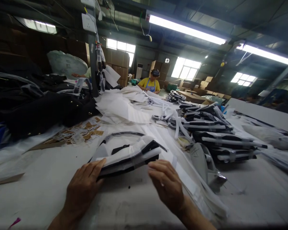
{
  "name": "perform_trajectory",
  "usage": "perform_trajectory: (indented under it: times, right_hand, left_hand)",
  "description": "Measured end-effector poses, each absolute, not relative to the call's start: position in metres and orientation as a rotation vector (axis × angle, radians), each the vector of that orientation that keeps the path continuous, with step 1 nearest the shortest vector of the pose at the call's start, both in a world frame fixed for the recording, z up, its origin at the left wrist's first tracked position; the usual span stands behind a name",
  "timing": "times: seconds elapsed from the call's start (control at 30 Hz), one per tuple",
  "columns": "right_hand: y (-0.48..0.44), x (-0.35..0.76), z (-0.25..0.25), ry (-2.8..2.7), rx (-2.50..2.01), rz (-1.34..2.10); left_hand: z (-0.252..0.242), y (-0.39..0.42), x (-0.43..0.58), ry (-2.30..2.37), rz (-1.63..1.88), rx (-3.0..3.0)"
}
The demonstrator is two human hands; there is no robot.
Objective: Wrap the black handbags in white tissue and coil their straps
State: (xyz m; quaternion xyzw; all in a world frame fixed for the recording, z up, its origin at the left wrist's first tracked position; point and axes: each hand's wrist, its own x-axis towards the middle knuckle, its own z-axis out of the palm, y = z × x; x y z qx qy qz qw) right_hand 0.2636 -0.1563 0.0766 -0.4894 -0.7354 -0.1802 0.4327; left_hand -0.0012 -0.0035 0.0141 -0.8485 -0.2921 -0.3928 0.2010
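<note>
In front of me is a folded black bag (124, 164) with white padding strips and clear tape wrapped across it. Its handle, covered in clear film, arches up behind it. My left hand (85, 183) is closed on the bag's left end, fingers on top and thumb low on the near side. At the right end, my right hand (166, 182) has loosely bent fingers close to the bag, with nothing visible in them. To the right of that hand stands a grey tape dispenser (201, 163) with a metal cutting edge.
Wrapped black bags (225, 137) are piled at the right. White sheets (127, 110) cover the table's far middle. Loose tags (83, 131) and black bags (45, 108) lie at the left, beside a post (93, 64) with sockets. A person in yellow (150, 84) is across the table.
</note>
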Motion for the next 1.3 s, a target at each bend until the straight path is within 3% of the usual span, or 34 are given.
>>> perform_trajectory:
  times: [0.23,0.4,0.67,0.87,0.97,1.3]
  right_hand:
    - [-0.152,0.361,0.031,-1.556,-1.975,-0.410]
    - [-0.127,0.362,0.000,-1.690,-2.140,-0.335]
    - [-0.121,0.337,0.003,-1.812,-2.150,-0.279]
    - [-0.112,0.269,0.021,-1.952,-2.029,0.151]
    - [-0.105,0.261,0.024,-1.912,-2.005,0.084]
    - [-0.015,0.222,0.000,-2.055,-1.937,0.309]
  left_hand:
    - [0.010,0.001,-0.012,-1.041,-1.327,-2.436]
    - [0.004,0.004,-0.016,-1.137,-1.333,-2.380]
    - [0.006,0.005,-0.011,-1.154,-1.354,-2.331]
    - [0.005,0.003,-0.007,-1.205,-1.431,-2.373]
    - [-0.001,0.001,-0.007,-1.242,-1.467,-2.371]
    - [-0.012,-0.005,-0.004,-1.403,-1.511,-2.417]
